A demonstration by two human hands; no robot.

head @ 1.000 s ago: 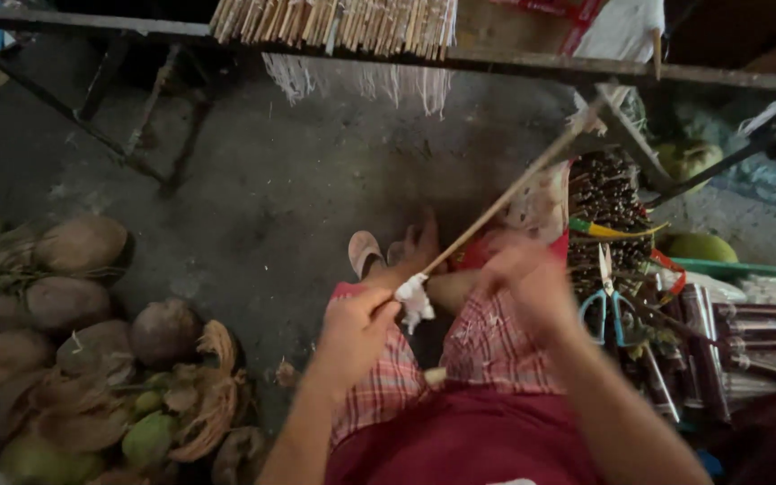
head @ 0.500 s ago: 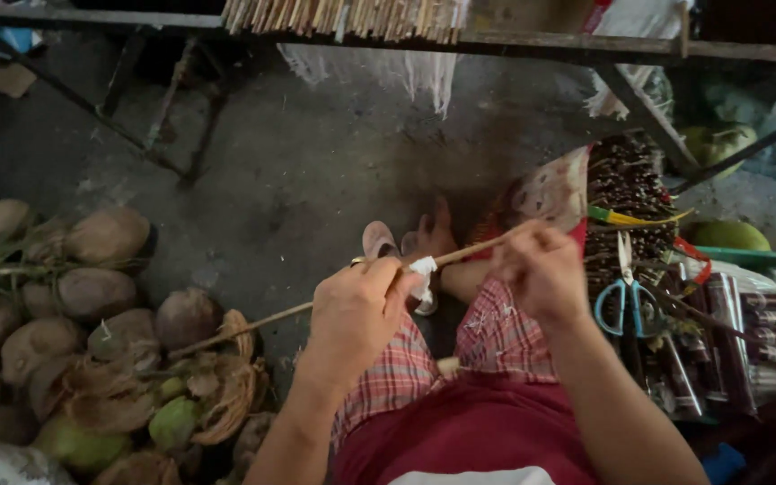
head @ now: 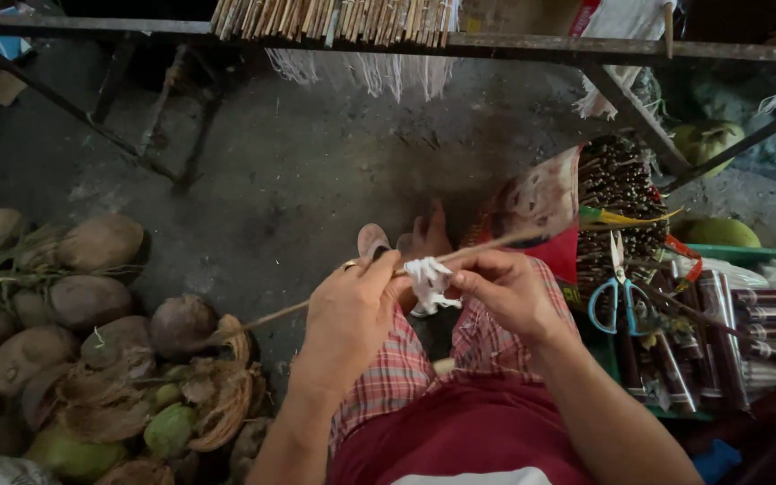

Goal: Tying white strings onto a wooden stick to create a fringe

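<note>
Bamboo stick, white paper, both hands

I see bare concrete floor, grey, stained, carrying most of scene; coconut heap lies on it at left, brown husked ones with few green ones low down (torn husk scraps among them); sandal sits on floor mid-frame; metal rack spans top edge, bundle of pale sticks lying across it, white fringe hanging below.
</note>
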